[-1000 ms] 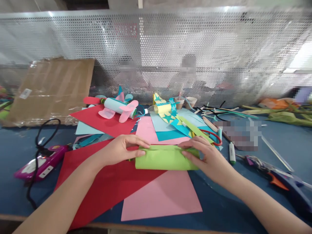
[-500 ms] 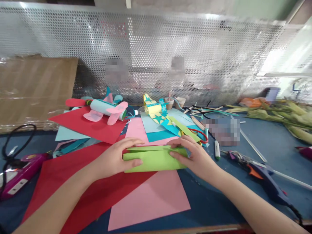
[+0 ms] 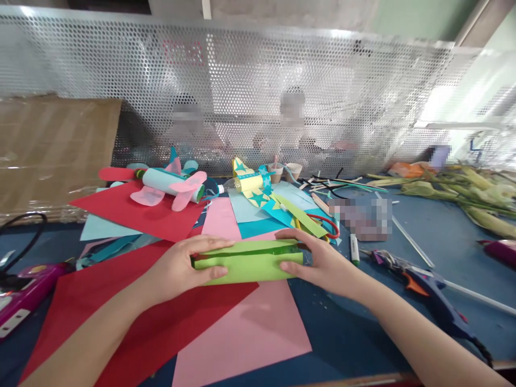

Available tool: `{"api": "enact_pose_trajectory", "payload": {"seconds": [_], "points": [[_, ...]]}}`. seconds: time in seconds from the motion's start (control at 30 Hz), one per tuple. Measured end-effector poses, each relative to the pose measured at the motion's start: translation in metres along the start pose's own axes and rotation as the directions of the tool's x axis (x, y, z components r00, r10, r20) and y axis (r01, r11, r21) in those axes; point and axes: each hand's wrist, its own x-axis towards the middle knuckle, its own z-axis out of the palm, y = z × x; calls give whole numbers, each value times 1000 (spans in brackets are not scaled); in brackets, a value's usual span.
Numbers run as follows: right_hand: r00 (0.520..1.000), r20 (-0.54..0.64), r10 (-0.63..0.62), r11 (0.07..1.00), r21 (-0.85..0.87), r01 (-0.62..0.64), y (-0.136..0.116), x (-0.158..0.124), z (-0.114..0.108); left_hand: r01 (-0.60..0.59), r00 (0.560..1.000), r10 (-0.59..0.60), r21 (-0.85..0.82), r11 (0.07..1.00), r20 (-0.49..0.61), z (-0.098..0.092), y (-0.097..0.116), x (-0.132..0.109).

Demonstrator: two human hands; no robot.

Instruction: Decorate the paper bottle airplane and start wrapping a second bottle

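Light green paper is curled into a tube shape, a dark gap running along its top between the two edges. My left hand grips its left end, thumb in front and fingers behind. At the right end my right hand holds it the same way. Beneath lie a red sheet and a pink sheet. Behind the tube sit a blue-and-pink paper plane and a yellow bottle plane with blue stars.
A glue gun and a marker lie at the right, near red-handled scissors. At the left are a purple power strip and cardboard. Two cups stand by the perforated metal screen.
The gap along the top of the green paper has widened, and the paper looks rounder. Both hands still hold its ends. The whole view has shifted slightly.
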Motion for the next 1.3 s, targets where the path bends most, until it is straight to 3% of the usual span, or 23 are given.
{"api": "enact_pose_trajectory", "payload": {"seconds": [0.17,0.33,0.7,0.87,1.3], "points": [[994,61,86,989,116,-93,0,1,-3,-20,1000,21,-18,1000,2,0,-4,-2],[999,12,45,994,99,-45,-3,-1,-1,-33,999,32,18,999,21,1,-1,-3],[998,62,4,973,229,-18,2,1,1,-81,995,80,24,996,55,-2,-2,-5],[999,39,-4,982,187,-3,4,3,1,-30,997,28,26,999,72,-5,-3,-4],[996,28,-82,992,97,79,8,4,1,-48,997,51,-52,997,53,0,-14,-2]]}}
